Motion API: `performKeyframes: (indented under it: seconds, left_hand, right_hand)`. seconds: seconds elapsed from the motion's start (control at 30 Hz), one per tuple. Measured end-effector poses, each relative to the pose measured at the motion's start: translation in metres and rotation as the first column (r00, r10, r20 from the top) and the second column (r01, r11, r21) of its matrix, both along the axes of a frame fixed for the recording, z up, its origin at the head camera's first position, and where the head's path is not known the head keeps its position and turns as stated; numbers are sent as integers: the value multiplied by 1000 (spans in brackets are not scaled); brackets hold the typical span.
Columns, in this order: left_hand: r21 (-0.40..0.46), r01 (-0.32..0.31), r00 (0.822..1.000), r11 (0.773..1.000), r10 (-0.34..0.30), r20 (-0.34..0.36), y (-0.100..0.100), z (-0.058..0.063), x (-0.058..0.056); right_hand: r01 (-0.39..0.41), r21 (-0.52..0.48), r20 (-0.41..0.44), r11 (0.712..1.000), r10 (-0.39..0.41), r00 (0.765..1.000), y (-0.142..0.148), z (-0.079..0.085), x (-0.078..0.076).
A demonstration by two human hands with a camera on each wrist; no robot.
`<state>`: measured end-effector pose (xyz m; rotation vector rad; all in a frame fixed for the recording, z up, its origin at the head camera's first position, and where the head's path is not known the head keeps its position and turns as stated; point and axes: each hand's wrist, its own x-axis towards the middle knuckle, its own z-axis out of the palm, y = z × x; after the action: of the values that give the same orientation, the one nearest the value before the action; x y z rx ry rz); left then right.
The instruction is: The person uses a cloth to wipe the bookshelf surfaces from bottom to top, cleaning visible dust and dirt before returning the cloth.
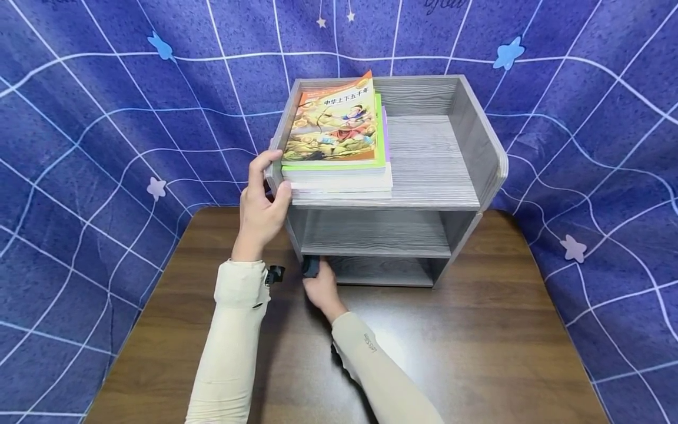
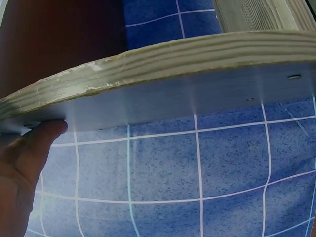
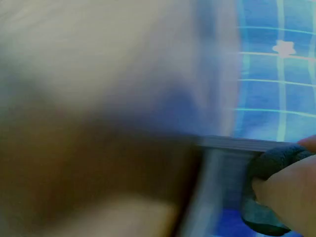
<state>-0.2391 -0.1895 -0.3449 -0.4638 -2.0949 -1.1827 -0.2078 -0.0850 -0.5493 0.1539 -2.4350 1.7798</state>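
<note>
A grey wood-grain shelf unit (image 1: 424, 153) stands on the brown table. My left hand (image 1: 262, 209) grips the front of its left side panel, with a finger bent over the top edge and the thumb by the book stack. In the left wrist view, a finger (image 2: 47, 133) lies against the panel's outer face. At the left end of the lowest compartment, my right hand (image 1: 322, 290) holds a dark grey, rounded object (image 1: 311, 266). The right wrist view shows the thumb across this dark object (image 3: 264, 165); I cannot tell its kind.
Several books (image 1: 339, 132) lie stacked on the left of the top shelf, an orange illustrated cover uppermost. A middle shelf board (image 1: 376, 235) sits low above the right hand. Blue patterned cloth (image 1: 106, 88) hangs behind and beside the wooden table (image 1: 503, 330).
</note>
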Motion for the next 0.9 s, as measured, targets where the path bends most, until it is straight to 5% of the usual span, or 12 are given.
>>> performKeyframes:
  seconds: [0.17, 0.43, 0.67, 0.77, 0.9]
  left_hand:
    - [23, 23, 1000, 999, -23, -6, -1, -1, -1]
    - [53, 69, 997, 996, -67, -32, -8, -3, -5]
    - [40, 77, 997, 996, -77, -4, -7, -1, -6]
    - [43, 82, 997, 996, -82, 3, -5, -1, -5]
    - [41, 78, 997, 996, -78, 5, -5, 0, -4]
  right_hand:
    - [-17, -54, -15, 998, 17, 1000, 6, 17, -1]
    - [-149, 58, -6, 987, 149, 989, 35, 28, 10]
    - [-283, 139, 20, 949, 283, 959, 81, 74, 42]
    - [-285, 74, 38, 956, 283, 958, 103, 103, 52]
    - [-170, -139, 72, 976, 181, 981, 123, 138, 54]
